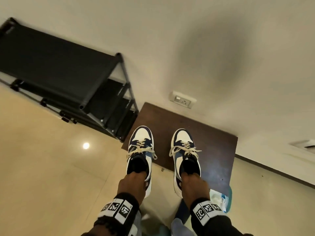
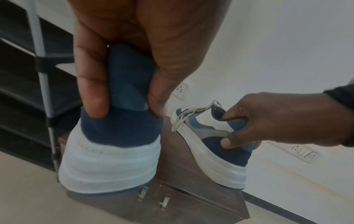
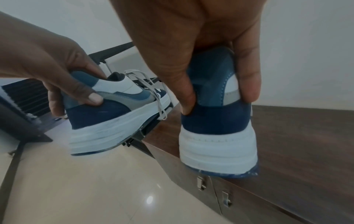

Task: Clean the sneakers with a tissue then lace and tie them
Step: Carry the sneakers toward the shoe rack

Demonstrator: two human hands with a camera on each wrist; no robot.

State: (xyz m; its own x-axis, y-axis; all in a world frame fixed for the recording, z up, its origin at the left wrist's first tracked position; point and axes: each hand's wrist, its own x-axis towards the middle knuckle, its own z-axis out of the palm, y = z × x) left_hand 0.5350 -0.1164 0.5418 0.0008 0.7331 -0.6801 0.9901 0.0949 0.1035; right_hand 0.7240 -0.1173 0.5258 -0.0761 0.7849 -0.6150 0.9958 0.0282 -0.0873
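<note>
Sneakers are the two things held here, one in each hand, both above a dark brown low cabinet that stands against the white wall. The left hand pinches the heel of the left sneaker: in the left wrist view the thumb lies on one side of the blue heel tab and the other fingers press on the other side. The right hand grips the heel of the right sneaker in the same way, the fingers curled round the collar. Both sneakers are white, navy and light blue, with thick white soles, and their toes point toward the wall. The cream laces on each are threaded and tied, with loose ends falling to the sides.

In the wrist views the heels are lifted off the cabinet top while the front of the soles points down to it; whether the toes touch the wood I cannot tell. The left sneaker is at the left edge of the cabinet, its heel over the floor; the right sneaker is nearer to the middle of the cabinet.

Two metal handles show on the cabinet front. A black shoe rack stands just beside the cabinet on its left. A wall socket sits on the wall just above the cabinet's back edge. A blue and white packet lies near the cabinet's right front corner, beside the right wrist. The floor is of glossy beige tiles.
</note>
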